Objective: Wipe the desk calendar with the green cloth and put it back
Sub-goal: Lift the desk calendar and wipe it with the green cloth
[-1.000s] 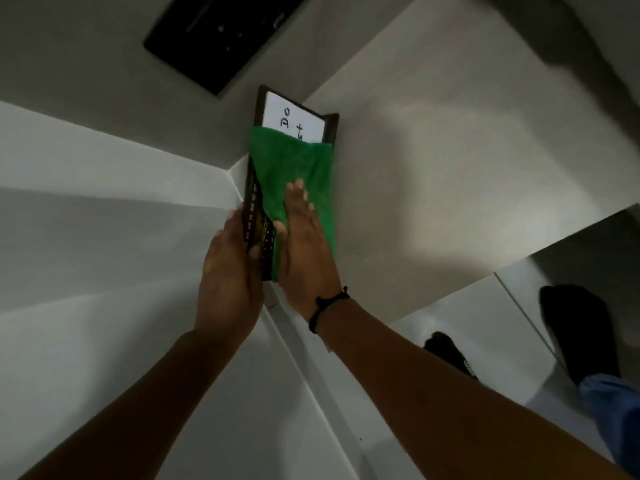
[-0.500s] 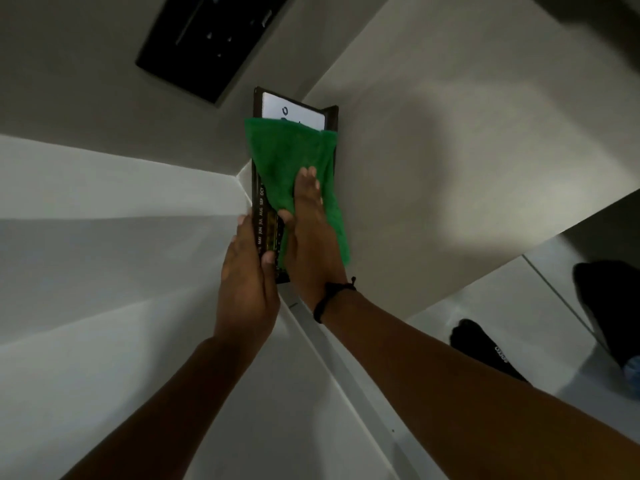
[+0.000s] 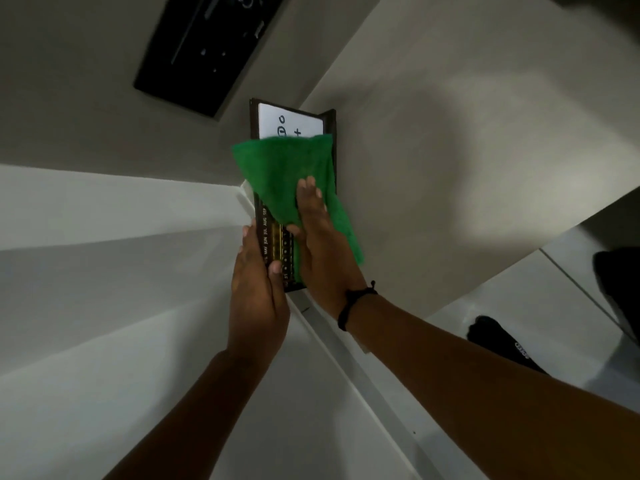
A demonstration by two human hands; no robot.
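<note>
The desk calendar (image 3: 278, 249) is a dark frame with gold month lettering and a white panel at its far end, held over the corner of a white surface. My left hand (image 3: 258, 289) grips its near left edge, thumb on the face. A green cloth (image 3: 287, 174) lies over the middle of the calendar. My right hand (image 3: 318, 244), with a black cord at the wrist, presses flat on the cloth. The middle of the calendar is hidden under the cloth.
A black flat panel (image 3: 204, 46) hangs on the grey wall above. White ledges (image 3: 104, 271) run left and below. A pale tabletop (image 3: 467, 150) spreads to the right. Dark socked feet (image 3: 498, 341) stand on the floor at lower right.
My right hand has slid the green cloth along the calendar face, first up toward the white panel, then back down a little. The left hand keeps its hold on the calendar's edge.
</note>
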